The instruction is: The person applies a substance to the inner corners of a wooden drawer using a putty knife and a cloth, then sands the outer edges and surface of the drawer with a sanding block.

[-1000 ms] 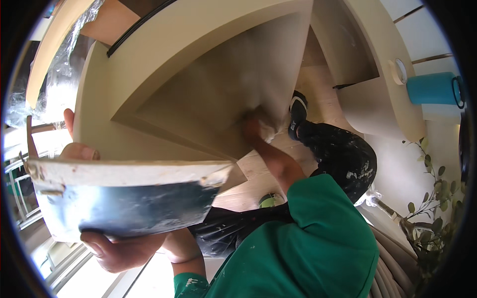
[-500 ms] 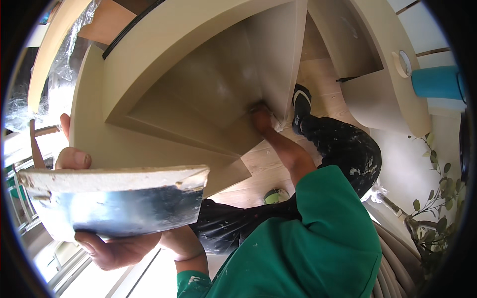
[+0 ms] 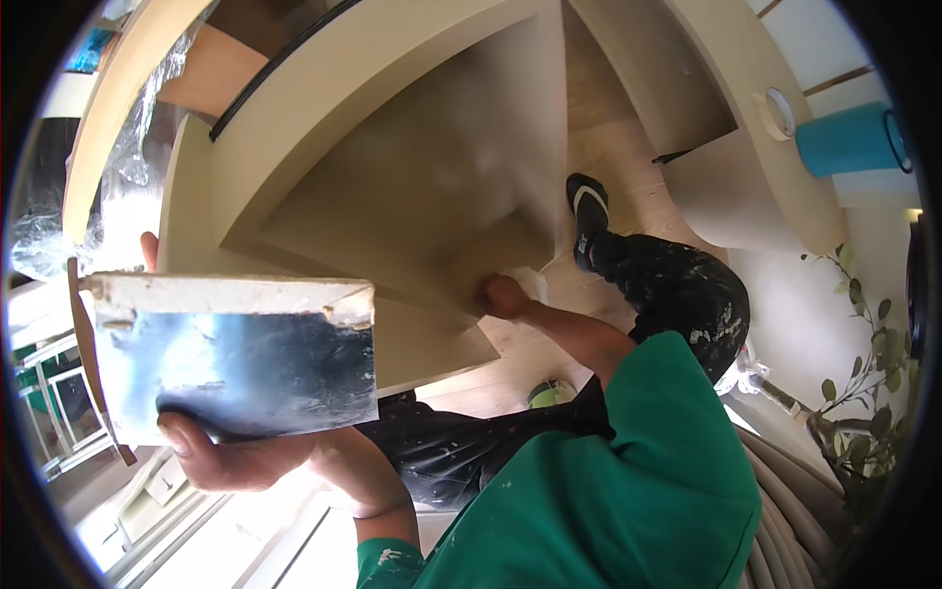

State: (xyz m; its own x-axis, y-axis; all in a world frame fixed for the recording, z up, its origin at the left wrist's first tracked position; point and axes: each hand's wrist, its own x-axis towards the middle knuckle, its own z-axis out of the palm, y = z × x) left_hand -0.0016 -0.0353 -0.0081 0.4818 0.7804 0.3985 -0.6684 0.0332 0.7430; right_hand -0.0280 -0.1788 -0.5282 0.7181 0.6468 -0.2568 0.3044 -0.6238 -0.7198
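Observation:
My left hand (image 3: 231, 456) grips a wide, metal-faced plastering tool (image 3: 245, 368). Its thumb presses the shiny near face, and a fingertip shows beyond the top edge. Cream filler coats that upper edge, and a thin brown strip (image 3: 93, 363) stands at its left end. Reaching forward, my right hand (image 3: 505, 296) is closed at the lower part of a cream curved cabinet (image 3: 412, 177). Something whitish (image 3: 531, 284) shows just past its knuckles; its kind is unclear. The right fingertips are hidden.
Wooden flooring (image 3: 628, 167) lies below, with my black shoe (image 3: 589, 211) on it. A green-and-white round thing (image 3: 551, 394) stands near my legs. At right are a blue cup (image 3: 852, 139), a tape roll (image 3: 775, 113) and a leafy plant (image 3: 863, 393). Clear plastic sheeting (image 3: 137, 167) hangs at left.
My right hand has drawn back toward me and slightly left along the cabinet's lower part. The left hand has tilted the tool, showing more of its metal face.

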